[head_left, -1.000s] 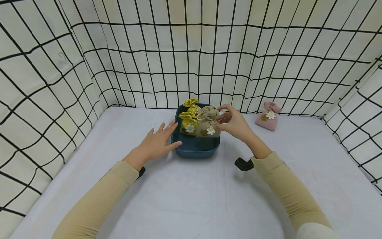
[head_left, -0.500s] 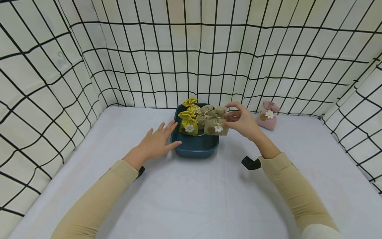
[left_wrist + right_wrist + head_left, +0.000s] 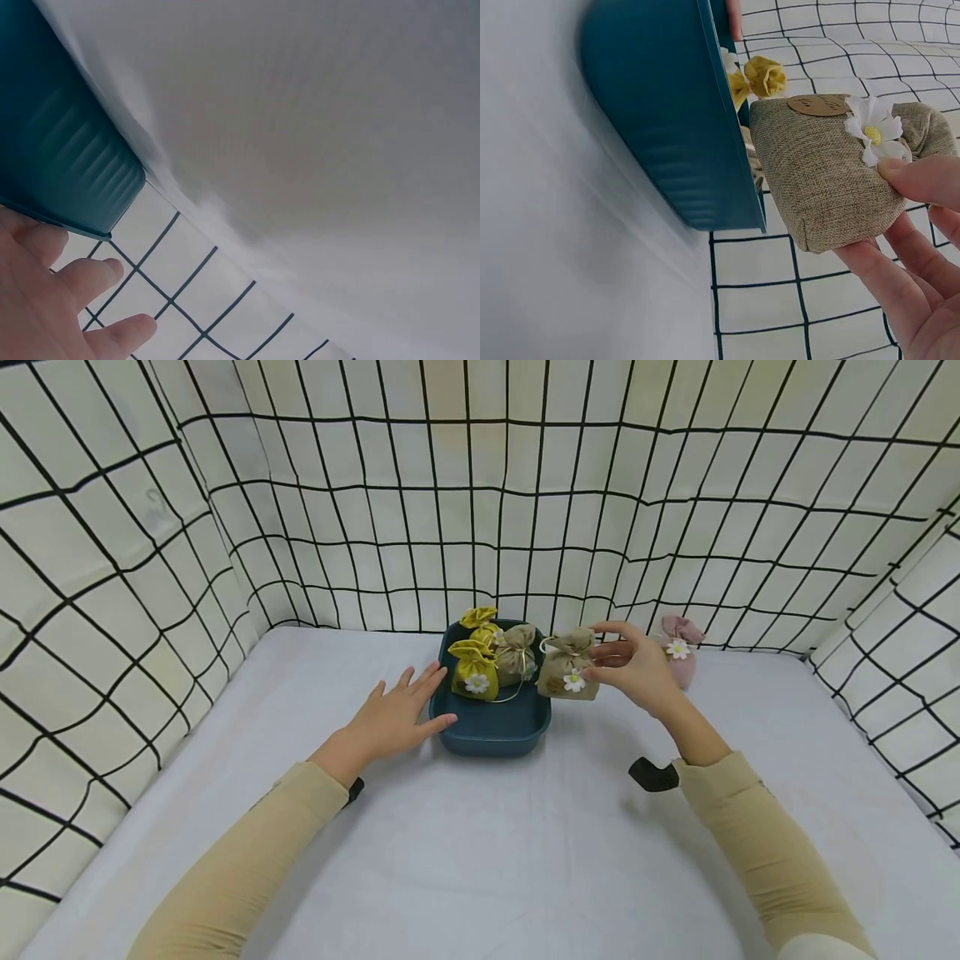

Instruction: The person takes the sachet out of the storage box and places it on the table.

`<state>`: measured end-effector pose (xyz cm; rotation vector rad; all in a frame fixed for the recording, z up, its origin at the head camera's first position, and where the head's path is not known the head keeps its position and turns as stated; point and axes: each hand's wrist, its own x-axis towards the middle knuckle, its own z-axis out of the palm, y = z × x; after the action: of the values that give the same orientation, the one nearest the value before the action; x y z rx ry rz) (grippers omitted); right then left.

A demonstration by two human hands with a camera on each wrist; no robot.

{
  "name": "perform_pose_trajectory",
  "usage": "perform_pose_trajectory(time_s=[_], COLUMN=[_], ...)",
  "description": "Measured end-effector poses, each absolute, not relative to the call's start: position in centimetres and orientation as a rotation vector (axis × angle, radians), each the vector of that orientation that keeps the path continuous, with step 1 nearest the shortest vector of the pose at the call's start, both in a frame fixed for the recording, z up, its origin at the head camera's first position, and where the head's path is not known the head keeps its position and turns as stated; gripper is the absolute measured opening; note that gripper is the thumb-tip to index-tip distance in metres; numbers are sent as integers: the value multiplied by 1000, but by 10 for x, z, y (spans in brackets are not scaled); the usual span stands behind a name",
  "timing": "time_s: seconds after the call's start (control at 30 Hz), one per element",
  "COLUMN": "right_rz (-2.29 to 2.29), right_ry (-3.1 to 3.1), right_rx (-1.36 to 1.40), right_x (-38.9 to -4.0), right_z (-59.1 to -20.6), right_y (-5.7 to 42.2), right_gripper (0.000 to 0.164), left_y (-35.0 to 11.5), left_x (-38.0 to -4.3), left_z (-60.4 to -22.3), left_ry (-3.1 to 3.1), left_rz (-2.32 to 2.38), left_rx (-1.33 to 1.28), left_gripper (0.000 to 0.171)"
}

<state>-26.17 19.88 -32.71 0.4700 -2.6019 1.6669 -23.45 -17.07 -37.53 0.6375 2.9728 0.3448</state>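
Observation:
Between thumb and fingers my right hand (image 3: 636,667) pinches a beige drawstring pouch (image 3: 567,670) with a white flower, held just beyond the right rim of the blue bin (image 3: 491,747). In the right wrist view the pouch (image 3: 825,172) hangs apart from the bin wall (image 3: 652,112), a brown oval patch beside its flower. Fingers spread, my left hand (image 3: 393,714) touches the bin's left rim; the left wrist view shows those fingers (image 3: 90,281) by the rim. Inside the bin are a yellow pouch (image 3: 474,672), another yellow one (image 3: 480,620) behind it, and a second beige pouch (image 3: 516,656).
A pink pouch (image 3: 681,652) with a white flower stands on the white tabletop (image 3: 480,852) at the back right, partly behind my right hand. White walls with a black wire-like grid (image 3: 495,493) enclose the back and sides.
My right hand has carried the beige pouch rightward, from inside the bin to past its right rim, uncovering the other beige pouch. The left hand has stayed at the left rim.

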Motion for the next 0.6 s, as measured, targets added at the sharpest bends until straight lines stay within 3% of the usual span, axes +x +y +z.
perform_pose_trajectory(time_s=[0.6], right_rz=[1573], right_ry=[-2568], right_rx=[389], right_x=[-256], right_z=[-327], right_y=[245], right_gripper=[64], left_y=[-169], left_x=[-234], left_z=[-375], left_ry=[3017], left_rz=[247], left_rx=[654], left_gripper=[86])
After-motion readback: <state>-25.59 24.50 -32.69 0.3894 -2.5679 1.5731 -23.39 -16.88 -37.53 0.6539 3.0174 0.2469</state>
